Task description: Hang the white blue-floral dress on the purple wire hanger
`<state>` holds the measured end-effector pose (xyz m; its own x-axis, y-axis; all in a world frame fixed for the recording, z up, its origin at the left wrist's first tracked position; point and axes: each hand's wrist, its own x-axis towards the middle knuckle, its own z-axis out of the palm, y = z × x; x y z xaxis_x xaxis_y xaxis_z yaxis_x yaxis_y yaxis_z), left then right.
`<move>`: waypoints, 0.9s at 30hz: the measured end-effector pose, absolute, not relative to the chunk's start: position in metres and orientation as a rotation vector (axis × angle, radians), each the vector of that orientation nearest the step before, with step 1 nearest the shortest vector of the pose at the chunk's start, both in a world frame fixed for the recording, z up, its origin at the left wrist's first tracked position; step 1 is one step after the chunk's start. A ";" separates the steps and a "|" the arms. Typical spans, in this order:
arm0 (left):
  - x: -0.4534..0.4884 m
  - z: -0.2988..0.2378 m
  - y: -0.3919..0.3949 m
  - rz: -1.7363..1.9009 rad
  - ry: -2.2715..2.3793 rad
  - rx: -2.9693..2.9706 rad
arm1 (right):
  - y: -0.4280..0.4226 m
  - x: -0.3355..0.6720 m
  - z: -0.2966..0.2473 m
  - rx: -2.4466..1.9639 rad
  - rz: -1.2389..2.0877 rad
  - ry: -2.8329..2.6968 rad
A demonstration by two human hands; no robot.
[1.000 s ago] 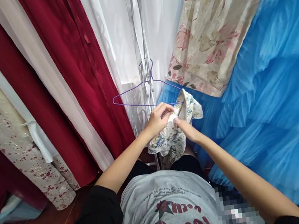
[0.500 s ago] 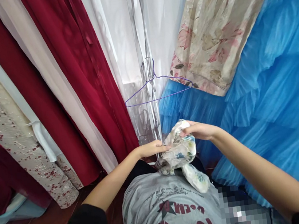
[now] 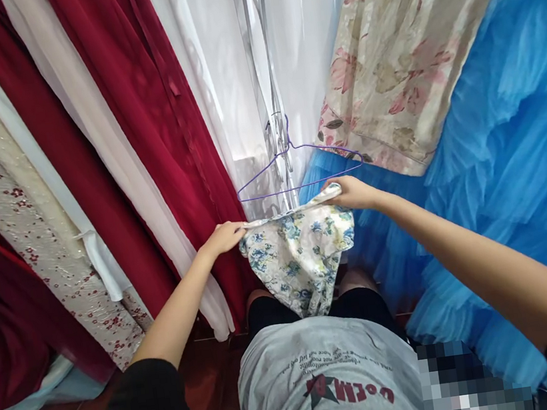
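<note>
While each hand (image 3: 227,237) (image 3: 354,193) grips it, cloth (image 3: 300,252) (floral) hangs between.

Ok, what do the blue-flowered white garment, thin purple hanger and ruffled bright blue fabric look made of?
Blue-flowered white garment: soft matte cloth, perhaps cotton; it creases and drapes. Thin purple hanger: likely smooth coated wire, given its slender bends. Ruffled bright blue fabric: probably tulle, matte, with gauzy layers.

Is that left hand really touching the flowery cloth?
Touching. The head view shows the left hand gripping the flowery cloth by one end of its top edge.
</note>
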<state>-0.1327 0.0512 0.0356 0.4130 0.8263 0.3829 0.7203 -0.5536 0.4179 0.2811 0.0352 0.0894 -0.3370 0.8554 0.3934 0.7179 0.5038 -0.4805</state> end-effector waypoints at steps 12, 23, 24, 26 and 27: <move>-0.074 0.115 0.095 1.400 1.150 2.527 | 0.074 0.251 0.061 -1.455 0.177 -1.916; -0.037 0.120 0.081 1.577 1.200 2.631 | 0.042 0.319 0.083 -1.349 -0.073 -1.395; -0.041 0.122 0.082 1.587 1.190 2.632 | 0.045 0.329 0.087 -1.339 0.016 -1.438; -0.051 0.125 0.085 1.639 1.204 2.583 | 0.047 0.347 0.095 -1.324 0.306 -1.566; -0.058 0.126 0.087 1.673 1.221 2.531 | 0.047 0.355 0.100 -1.312 0.489 -1.623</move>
